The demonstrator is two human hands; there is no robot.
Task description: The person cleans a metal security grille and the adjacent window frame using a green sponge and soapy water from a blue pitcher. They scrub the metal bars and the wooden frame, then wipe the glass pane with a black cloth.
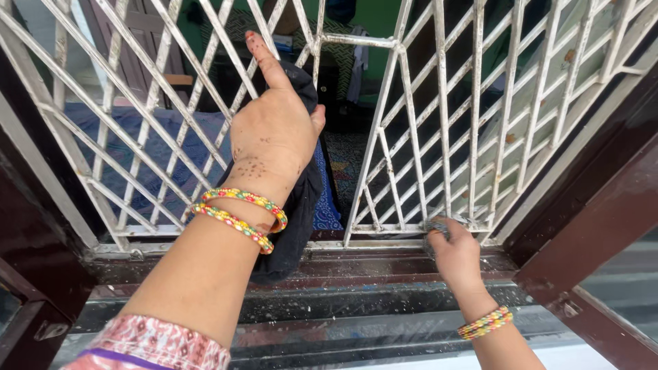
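My left hand [274,133] is raised against the white metal window grille [439,130], palm toward it, index finger pointing up. It grips a dark cloth [299,205] that hangs down from the palm to the sill. My right hand [456,255] is low at the bottom rail of the grille's right panel, closed on a small grey scrubbing pad [436,227] pressed against the rail. Both wrists wear colourful beaded bangles.
The dark brown window frame [589,226] runs along the left and right sides. The sill tracks [356,301] below are dusty, with specks of debris. Behind the grille lies a room with a blue patterned bedspread [137,137] and a green wall.
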